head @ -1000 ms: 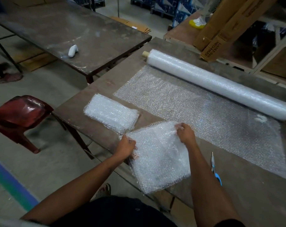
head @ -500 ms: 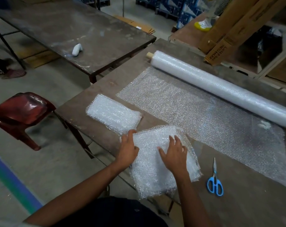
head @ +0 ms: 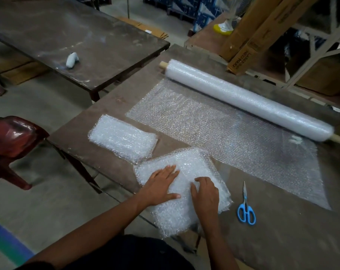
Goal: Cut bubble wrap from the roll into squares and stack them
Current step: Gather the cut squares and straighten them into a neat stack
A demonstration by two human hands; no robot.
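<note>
Bubble wrap roll (head: 247, 99) lies far across the worn brown bench (head: 282, 240), its sheet (head: 223, 137) unrolled toward the near edge. Concrete floor (head: 48, 201), second bench (head: 77, 32) far left. Carton (head: 249, 57) lettering is unreadable. Left hand (head: 159, 186) lies flat and right hand (head: 205, 193), fingertips bent, presses the cut square (head: 181, 188); stack (head: 124, 139) left, scissors (head: 246, 209) right.

Dim, soft indoor light leaves faint shadows, glare sheens the far table (head: 99, 41) and red chair (head: 15, 133), and wide-angle distortion bends slightly blurred edges.
</note>
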